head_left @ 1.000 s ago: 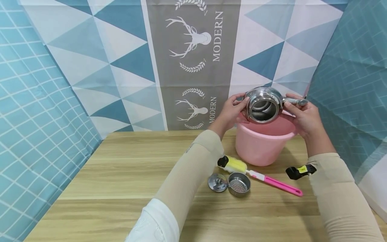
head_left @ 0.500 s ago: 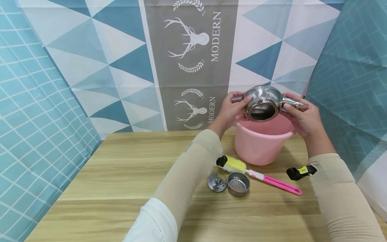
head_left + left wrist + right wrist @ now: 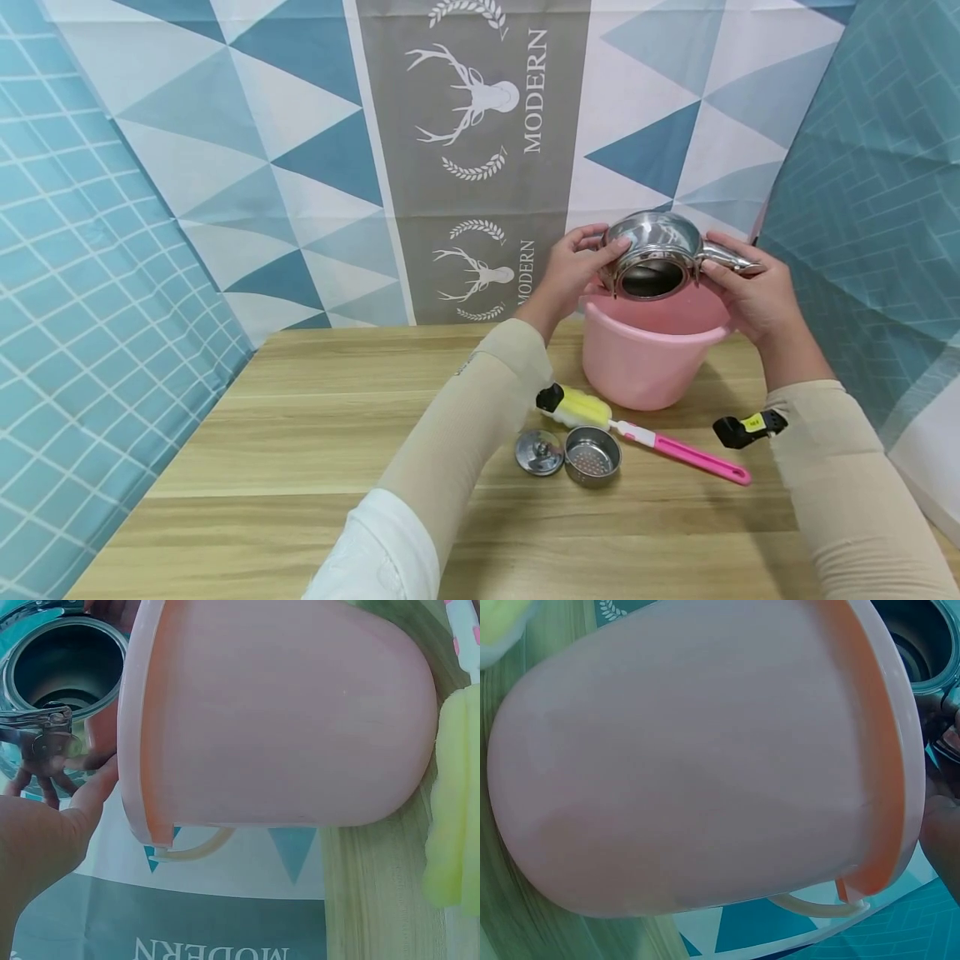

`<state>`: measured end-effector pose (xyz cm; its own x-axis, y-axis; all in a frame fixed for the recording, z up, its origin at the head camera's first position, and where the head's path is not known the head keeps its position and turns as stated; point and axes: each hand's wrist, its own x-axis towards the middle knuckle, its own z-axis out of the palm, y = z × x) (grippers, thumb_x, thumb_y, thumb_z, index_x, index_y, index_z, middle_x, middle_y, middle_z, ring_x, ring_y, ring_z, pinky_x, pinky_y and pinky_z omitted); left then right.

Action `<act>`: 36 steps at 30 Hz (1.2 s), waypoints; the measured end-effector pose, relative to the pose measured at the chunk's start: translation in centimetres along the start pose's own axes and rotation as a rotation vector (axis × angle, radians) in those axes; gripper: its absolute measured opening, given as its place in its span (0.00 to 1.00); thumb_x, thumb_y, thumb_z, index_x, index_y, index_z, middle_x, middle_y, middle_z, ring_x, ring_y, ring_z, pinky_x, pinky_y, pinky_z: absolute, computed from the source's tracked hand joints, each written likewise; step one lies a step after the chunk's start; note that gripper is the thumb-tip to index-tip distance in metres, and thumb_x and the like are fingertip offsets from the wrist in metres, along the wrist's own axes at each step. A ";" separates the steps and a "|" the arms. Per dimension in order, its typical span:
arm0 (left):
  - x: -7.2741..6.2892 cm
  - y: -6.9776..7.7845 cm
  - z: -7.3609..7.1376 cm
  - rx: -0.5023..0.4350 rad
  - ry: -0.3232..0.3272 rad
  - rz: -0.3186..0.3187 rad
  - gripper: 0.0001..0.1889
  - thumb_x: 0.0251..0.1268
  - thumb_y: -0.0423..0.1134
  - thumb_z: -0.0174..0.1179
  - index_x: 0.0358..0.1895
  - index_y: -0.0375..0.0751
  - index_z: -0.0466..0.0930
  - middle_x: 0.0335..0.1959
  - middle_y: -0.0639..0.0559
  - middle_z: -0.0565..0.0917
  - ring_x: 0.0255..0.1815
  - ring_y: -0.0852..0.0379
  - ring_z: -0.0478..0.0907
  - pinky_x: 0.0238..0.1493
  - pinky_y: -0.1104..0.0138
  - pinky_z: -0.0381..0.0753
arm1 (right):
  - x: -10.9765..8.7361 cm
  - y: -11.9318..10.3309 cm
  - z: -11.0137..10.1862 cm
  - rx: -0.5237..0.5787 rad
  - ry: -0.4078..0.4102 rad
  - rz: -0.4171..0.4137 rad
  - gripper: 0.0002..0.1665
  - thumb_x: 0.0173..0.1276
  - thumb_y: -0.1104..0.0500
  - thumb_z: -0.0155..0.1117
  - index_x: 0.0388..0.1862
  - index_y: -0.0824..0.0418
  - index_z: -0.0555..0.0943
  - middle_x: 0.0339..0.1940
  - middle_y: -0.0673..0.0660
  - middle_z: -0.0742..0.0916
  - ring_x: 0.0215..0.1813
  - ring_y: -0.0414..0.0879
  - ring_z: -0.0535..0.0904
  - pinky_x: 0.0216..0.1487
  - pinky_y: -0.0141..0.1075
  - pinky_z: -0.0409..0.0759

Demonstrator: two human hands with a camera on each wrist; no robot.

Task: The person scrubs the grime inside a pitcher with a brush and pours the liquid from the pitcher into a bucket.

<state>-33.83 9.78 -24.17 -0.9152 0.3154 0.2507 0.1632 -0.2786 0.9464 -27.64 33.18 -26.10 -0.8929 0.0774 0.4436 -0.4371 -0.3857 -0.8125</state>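
Observation:
A shiny stainless steel teapot (image 3: 651,232) is held over the pink bucket (image 3: 645,367), tipped so its round open mouth faces toward me and down. My left hand (image 3: 564,271) grips the body's left side, thumb on top near the mouth. On the other side, my right hand (image 3: 763,298) holds the tapered metal part that sticks out to the right. Inside the mouth, the left wrist view shows a bare metal wall; a hinged metal fitting (image 3: 52,727) sits at the rim. In the right wrist view, the bucket (image 3: 705,765) hides most of the right hand.
On the wooden table (image 3: 300,442), in front of the bucket, lie a sponge brush (image 3: 588,408) with a pink handle, a small metal lid (image 3: 539,452) and a perforated strainer cup (image 3: 592,457). A patterned cloth backdrop (image 3: 480,167) rises behind the table.
Both hands have tipped the teapot further, so its mouth faces more downward and looks narrower. The bucket, brush, lid and strainer cup have stayed in place.

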 end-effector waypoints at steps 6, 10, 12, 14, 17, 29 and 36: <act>0.0 0.1 -0.1 0.010 -0.008 0.011 0.23 0.59 0.41 0.70 0.58 0.46 0.77 0.47 0.53 0.77 0.38 0.52 0.83 0.35 0.56 0.86 | -0.1 -0.1 0.0 -0.016 -0.004 0.018 0.27 0.65 0.76 0.59 0.63 0.65 0.77 0.55 0.56 0.79 0.49 0.44 0.83 0.46 0.32 0.82; 0.0 0.0 -0.2 0.022 -0.006 0.012 0.23 0.58 0.40 0.70 0.57 0.46 0.78 0.47 0.54 0.76 0.38 0.52 0.82 0.36 0.56 0.86 | -0.1 0.0 -0.1 -0.037 -0.004 0.033 0.26 0.65 0.76 0.59 0.62 0.62 0.79 0.55 0.56 0.78 0.49 0.43 0.83 0.46 0.31 0.82; 0.0 0.0 -0.2 0.024 -0.009 0.010 0.23 0.58 0.40 0.70 0.58 0.46 0.77 0.48 0.54 0.76 0.38 0.53 0.82 0.36 0.55 0.86 | -0.1 0.1 -0.1 -0.049 -0.003 0.035 0.26 0.65 0.75 0.59 0.62 0.62 0.79 0.54 0.55 0.79 0.49 0.43 0.83 0.47 0.31 0.82; 0.0 -0.1 -0.2 0.016 -0.011 0.008 0.23 0.58 0.40 0.71 0.58 0.45 0.77 0.47 0.53 0.76 0.38 0.53 0.82 0.37 0.55 0.86 | -0.1 0.1 -0.1 -0.052 0.000 0.037 0.27 0.65 0.75 0.60 0.63 0.62 0.78 0.53 0.55 0.79 0.49 0.42 0.83 0.46 0.31 0.82; 0.0 -0.1 -0.1 -0.001 -0.011 0.006 0.23 0.58 0.38 0.71 0.57 0.44 0.78 0.47 0.53 0.76 0.38 0.54 0.82 0.36 0.55 0.86 | -0.2 0.2 -0.2 -0.044 -0.001 0.037 0.27 0.65 0.75 0.60 0.63 0.62 0.78 0.53 0.55 0.80 0.49 0.42 0.83 0.47 0.31 0.82; 0.0 -0.1 0.1 -0.014 -0.021 0.021 0.22 0.58 0.36 0.70 0.57 0.43 0.77 0.47 0.53 0.75 0.38 0.56 0.80 0.36 0.57 0.86 | -0.3 0.2 -0.4 0.007 -0.021 0.032 0.28 0.67 0.77 0.56 0.65 0.65 0.76 0.53 0.56 0.80 0.48 0.44 0.84 0.48 0.31 0.81; -0.2 -0.1 0.1 0.018 -0.024 0.049 0.21 0.57 0.37 0.71 0.55 0.45 0.78 0.46 0.54 0.76 0.38 0.58 0.78 0.34 0.59 0.85 | -0.5 0.2 -0.3 0.029 -0.028 0.027 0.27 0.66 0.77 0.57 0.64 0.64 0.77 0.53 0.57 0.79 0.48 0.44 0.83 0.49 0.31 0.81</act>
<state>-33.65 9.87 -24.30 -0.8969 0.3237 0.3015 0.2147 -0.2775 0.9364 -27.28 33.35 -26.60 -0.9007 0.0411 0.4325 -0.4094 -0.4136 -0.8132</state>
